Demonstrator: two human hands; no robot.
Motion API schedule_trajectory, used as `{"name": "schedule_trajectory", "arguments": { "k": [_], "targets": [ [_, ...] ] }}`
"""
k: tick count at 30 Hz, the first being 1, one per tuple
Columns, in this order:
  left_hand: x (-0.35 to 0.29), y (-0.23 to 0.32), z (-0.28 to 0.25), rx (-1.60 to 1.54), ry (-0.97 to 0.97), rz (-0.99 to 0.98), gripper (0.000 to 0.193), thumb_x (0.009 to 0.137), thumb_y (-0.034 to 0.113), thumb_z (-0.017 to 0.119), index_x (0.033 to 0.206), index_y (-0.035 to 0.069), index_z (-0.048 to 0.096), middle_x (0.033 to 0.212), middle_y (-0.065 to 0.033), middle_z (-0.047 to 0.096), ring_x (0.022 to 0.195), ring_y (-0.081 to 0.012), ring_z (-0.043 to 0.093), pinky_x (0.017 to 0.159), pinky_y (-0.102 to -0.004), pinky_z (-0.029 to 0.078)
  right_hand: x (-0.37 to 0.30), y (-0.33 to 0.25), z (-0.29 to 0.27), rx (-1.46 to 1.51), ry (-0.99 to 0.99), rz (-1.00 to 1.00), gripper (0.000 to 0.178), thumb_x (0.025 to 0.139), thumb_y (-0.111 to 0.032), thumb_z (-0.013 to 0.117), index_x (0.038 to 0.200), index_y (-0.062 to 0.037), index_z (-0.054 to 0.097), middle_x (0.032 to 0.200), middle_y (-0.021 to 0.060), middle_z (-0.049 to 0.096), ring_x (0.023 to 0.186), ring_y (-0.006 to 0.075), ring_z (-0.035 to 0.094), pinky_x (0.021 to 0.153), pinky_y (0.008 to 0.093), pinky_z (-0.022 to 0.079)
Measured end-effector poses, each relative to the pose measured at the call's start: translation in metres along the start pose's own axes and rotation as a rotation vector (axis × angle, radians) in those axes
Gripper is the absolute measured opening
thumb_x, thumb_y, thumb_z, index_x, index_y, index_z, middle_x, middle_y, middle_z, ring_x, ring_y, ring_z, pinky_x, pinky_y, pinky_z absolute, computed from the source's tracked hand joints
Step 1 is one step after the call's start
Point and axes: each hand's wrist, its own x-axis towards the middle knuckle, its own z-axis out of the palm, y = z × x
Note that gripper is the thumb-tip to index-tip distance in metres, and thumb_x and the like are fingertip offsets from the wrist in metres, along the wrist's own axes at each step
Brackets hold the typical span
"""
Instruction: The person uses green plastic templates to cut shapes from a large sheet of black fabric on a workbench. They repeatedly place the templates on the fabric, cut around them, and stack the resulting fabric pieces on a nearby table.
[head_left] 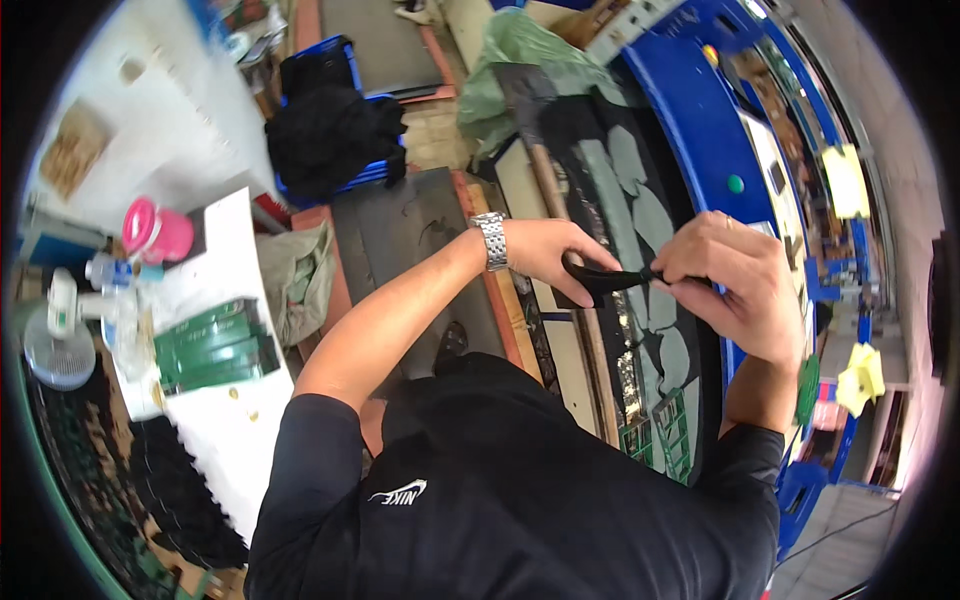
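A black curved strip point(620, 280) is held between my two hands over the work surface; its exact kind is not clear. My left hand point(548, 255), wearing a metal watch point(492, 240) at the wrist, is closed with thumb and fingers around the strip's wider, looped end. At the narrow end, my right hand point(725, 280) pinches the strip between thumb and fingertips. Beneath them lie grey-green flat cut pieces point(655, 225) on a dark surface. Closer to my body sits a green grid-like frame point(672, 430).
Blue crates point(365, 175) heaped with black cloth point(330, 125) stand ahead on the left. A white table point(235, 430) at left bears green boxes point(215, 345) and a pink container point(155, 232). Blue machinery or shelving point(700, 120) runs along the right. A green plastic bag point(520, 50) lies at the far end.
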Motion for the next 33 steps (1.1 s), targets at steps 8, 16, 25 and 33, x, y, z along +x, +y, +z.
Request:
{"name": "schedule_trajectory", "arguments": {
  "k": [8,16,25,33],
  "targets": [
    [-0.209,0.06,0.022,0.154,0.288,-0.067,0.034,0.092,0.031,0.075,0.116,0.007,0.074,0.095,-0.009,0.077,0.079,-0.0148,0.068,0.074,-0.0302,0.053,0.13,-0.145,0.036,0.046,-0.116,-0.285,0.015,0.069,-0.002,0.077,0.076,-0.001,0.064,0.077,0.0106,0.068,0.072,0.0264,0.067,0.066,0.0353,0.05],
    [-0.414,0.042,0.127,0.187,1.032,-0.204,0.041,0.096,0.04,0.069,0.096,-0.001,0.071,0.079,-0.0179,0.07,0.069,-0.0233,0.064,0.067,-0.0403,0.049,0.269,-0.217,0.136,0.246,-0.22,-0.576,0.025,0.067,0.011,0.077,0.081,0.0014,0.058,0.081,0.0141,0.068,0.075,0.0243,0.062,0.069,0.0317,0.048],
    [-0.503,-0.031,0.297,-0.286,1.9,-0.475,0.039,0.098,0.036,0.068,0.106,-0.002,0.071,0.091,-0.0115,0.074,0.082,-0.0169,0.069,0.078,-0.0344,0.053,0.463,-0.35,0.321,0.359,-0.704,-0.745,0.015,0.082,0.008,0.075,0.091,0.0017,0.065,0.089,0.0045,0.066,0.09,0.0133,0.063,0.083,0.0269,0.05],
    [-0.456,-0.119,0.358,-0.661,2.713,-0.126,0.045,0.096,0.024,0.072,0.132,-0.001,0.059,0.121,-0.0066,0.07,0.108,-0.0142,0.065,0.097,-0.0314,0.051,0.523,-0.483,0.582,0.397,-1.15,-1.083,0.015,0.089,-0.006,0.074,0.099,-0.0018,0.064,0.086,-0.0017,0.063,0.081,0.0054,0.057,0.073,0.023,0.046]
  ]
}}
